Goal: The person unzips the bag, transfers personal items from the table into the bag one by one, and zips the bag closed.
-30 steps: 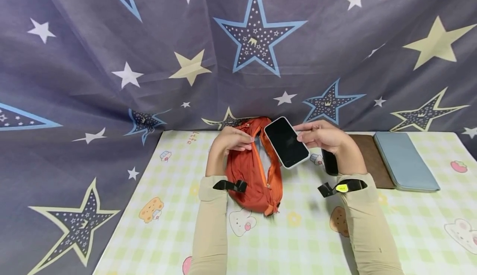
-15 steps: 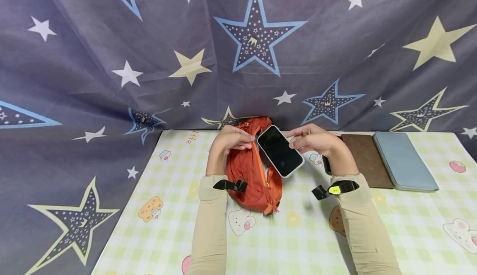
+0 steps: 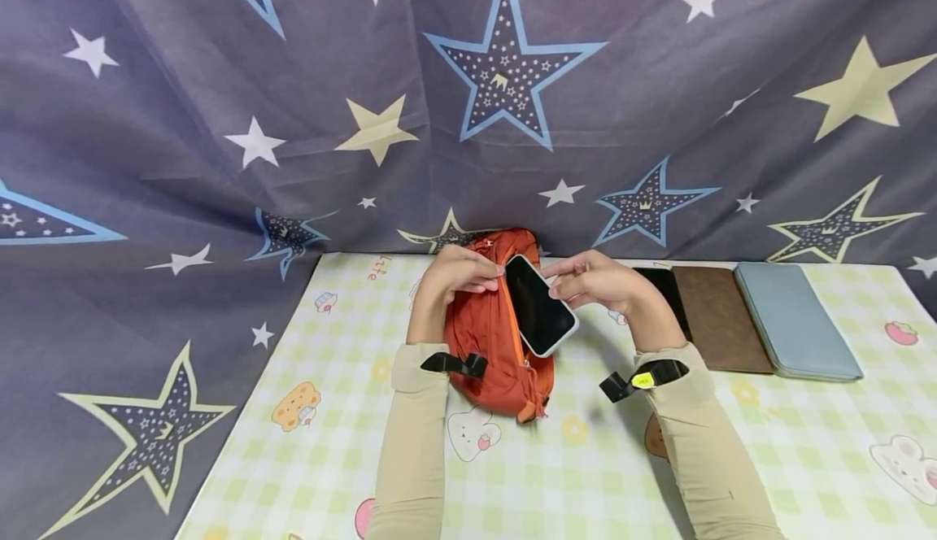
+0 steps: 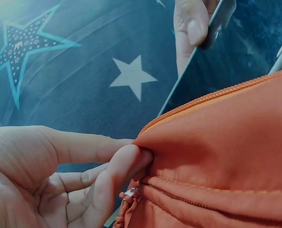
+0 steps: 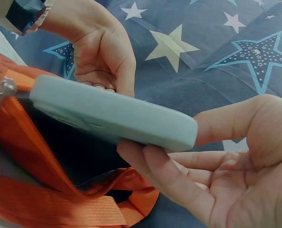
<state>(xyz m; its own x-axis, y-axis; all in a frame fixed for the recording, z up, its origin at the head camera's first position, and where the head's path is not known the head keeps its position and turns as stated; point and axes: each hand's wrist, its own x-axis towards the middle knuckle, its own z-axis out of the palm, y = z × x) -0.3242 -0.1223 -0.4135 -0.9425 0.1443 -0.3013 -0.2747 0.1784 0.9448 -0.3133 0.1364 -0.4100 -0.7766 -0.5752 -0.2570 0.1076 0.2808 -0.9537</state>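
Note:
An orange-red zippered pouch (image 3: 479,337) lies on the table with its zip undone. At its upper edge my left hand (image 3: 463,276) pinches the fabric beside the zip; the left wrist view shows thumb and fingers closed on that orange edge (image 4: 188,109). My right hand (image 3: 596,284) holds a smartphone (image 3: 540,308) in a pale case by its right side, screen up. Seen from the right wrist, the phone's pale green case (image 5: 117,114) sits between thumb and fingers, over the dark opening (image 5: 74,152) of the pouch. A metal zip pull (image 5: 5,90) shows beside it.
Right of my right hand lie a black phone-like slab (image 3: 664,288), partly behind the wrist, a brown leather cover (image 3: 721,320) and a light blue folder (image 3: 798,320). A star-printed cloth (image 3: 293,60) rises behind the checked tablecloth (image 3: 307,475).
My right hand has brought the phone left and slightly down, from beside the pouch to over its opening. The left hand keeps its pinch on the pouch edge.

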